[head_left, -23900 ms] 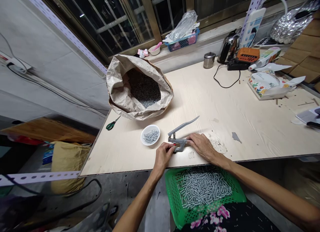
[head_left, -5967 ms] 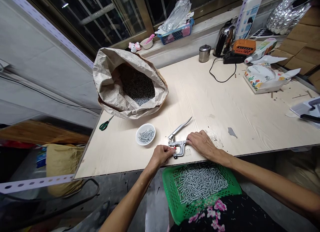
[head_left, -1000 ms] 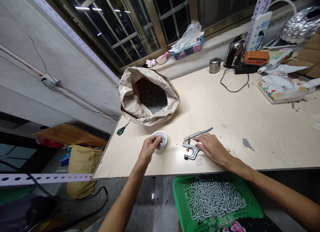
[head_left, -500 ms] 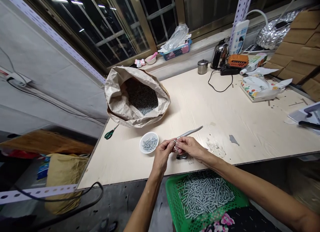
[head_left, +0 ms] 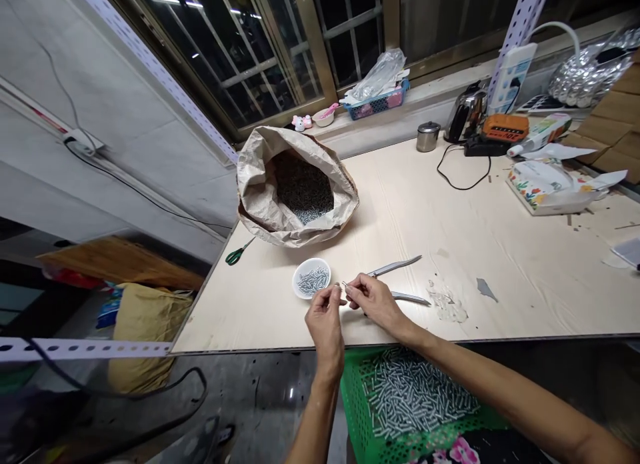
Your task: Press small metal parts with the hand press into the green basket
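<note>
My left hand [head_left: 325,321] is over the front of the table with thumb and forefinger pinched together. What it holds is too small to name. Just right of it, my right hand [head_left: 374,303] pinches a small shiny metal piece [head_left: 344,285] between its fingertips. The fingertips of the two hands are close but apart. Beside the left hand stands a white bowl [head_left: 300,292] with small silvery metal pieces [head_left: 314,279] in it. A tool with two grey handles [head_left: 399,265] lies behind and under my right hand, its head hidden.
A green basket [head_left: 357,411] of metal pins [head_left: 417,391] is below the table edge. Behind the bowl stands an open sack [head_left: 260,184] with many small metal parts. Green-handled scissors [head_left: 235,256] lie left. Tissues [head_left: 550,184], a lidded metal cup [head_left: 427,137] and a kettle [head_left: 465,114] stand farther back.
My hands, whose fingertips were together, have come slightly apart. More of the tool's second handle shows beneath my right hand. The whole view has shifted a little.
</note>
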### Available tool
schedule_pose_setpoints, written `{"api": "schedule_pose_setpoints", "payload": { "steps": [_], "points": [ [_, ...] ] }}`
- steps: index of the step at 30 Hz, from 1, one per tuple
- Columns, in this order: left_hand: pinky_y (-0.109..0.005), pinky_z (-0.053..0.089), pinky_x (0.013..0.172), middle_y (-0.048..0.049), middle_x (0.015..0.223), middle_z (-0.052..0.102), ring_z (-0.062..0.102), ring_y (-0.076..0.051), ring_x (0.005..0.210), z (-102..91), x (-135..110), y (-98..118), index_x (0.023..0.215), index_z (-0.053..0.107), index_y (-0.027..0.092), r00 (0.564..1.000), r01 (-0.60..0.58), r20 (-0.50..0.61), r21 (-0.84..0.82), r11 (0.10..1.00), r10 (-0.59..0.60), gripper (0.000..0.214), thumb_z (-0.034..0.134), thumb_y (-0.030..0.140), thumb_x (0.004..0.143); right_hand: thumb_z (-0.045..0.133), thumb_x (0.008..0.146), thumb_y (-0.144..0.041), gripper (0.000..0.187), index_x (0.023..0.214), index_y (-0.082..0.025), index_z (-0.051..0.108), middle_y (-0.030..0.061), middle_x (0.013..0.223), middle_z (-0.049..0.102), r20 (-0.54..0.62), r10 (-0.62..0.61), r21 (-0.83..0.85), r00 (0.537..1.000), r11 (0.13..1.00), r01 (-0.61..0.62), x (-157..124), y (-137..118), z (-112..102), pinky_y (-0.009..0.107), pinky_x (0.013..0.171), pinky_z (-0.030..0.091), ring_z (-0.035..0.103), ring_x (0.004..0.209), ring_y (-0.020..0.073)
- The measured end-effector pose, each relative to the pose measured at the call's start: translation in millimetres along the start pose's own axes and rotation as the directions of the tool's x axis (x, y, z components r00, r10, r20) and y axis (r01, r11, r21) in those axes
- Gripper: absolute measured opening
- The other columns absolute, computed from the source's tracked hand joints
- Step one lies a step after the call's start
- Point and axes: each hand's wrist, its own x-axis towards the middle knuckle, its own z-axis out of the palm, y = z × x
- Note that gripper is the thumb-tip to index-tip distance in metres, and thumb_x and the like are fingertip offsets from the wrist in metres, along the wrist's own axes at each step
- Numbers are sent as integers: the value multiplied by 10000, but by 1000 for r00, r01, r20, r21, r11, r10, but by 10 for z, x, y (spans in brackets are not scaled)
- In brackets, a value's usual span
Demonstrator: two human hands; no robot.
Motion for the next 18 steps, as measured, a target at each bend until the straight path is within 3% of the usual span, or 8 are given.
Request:
{"api": "schedule_pose_setpoints", "payload": {
  "steps": [3, 5, 8, 12, 16, 18],
  "points": [
    [-227, 461, 631, 10, 683, 615, 521, -80, 589, -120, 54, 63, 875, 679, 114, 994, 17, -108, -58, 998, -23, 359, 726, 422, 697, 556, 851, -362, 170, 808, -198, 570, 4, 739, 628, -51, -189, -188, 981, 966, 176, 220, -91, 167, 279, 648, 470, 596, 674, 136],
    [-226, 461, 612, 12, 657, 602, 511, -81, 578, -196, 77, 58, 865, 681, 104, 995, 72, -68, -51, 996, -75, 392, 748, 434, 664, 574, 845, -305, 134, 901, -184, 589, 26, 829, 635, 32, -277, -306, 960, 912, 273, 414, -159, 241, 288, 686, 469, 587, 721, 138],
    [-225, 459, 605, -10, 682, 626, 525, -90, 588, -282, 58, 0, 864, 700, 95, 987, 151, 48, 66, 986, -154, 424, 756, 452, 641, 651, 800, -251, 405, 1173, -145, 534, 66, 953, 618, 201, -293, -496, 935, 792, 355, 587, -223, 159, 309, 738, 466, 580, 781, 152],
    [-229, 459, 621, -29, 718, 658, 541, -102, 602, -313, -4, -52, 882, 718, 106, 971, 153, 145, 231, 961, -190, 418, 719, 468, 673, 516, 903, -231, 158, 997, -170, 627, 60, 888, 611, 268, -290, -747, 919, 540, 388, 357, -144, -357, 308, 735, 439, 567, 824, 175],
    [-234, 447, 604, -27, 667, 664, 550, -120, 587, -203, 3, -68, 864, 736, 127, 945, 67, 271, 384, 921, -182, 368, 672, 456, 712, 565, 875, -239, 103, 943, -182, 619, 67, 898, 594, 298, -263, -885, 917, 283, 369, -123, 91, -930, 319, 715, 409, 534, 848, 202],
    [-243, 448, 617, -41, 702, 688, 579, -138, 619, -110, 32, -92, 831, 744, 138, 926, -13, 344, 438, 899, -154, 330, 658, 437, 721, 587, 862, -241, 94, 940, -190, 601, 60, 899, 584, 309, -248, -905, 918, 221, 364, -281, 217, -1093, 316, 694, 388, 515, 831, 203]
  ]
}}
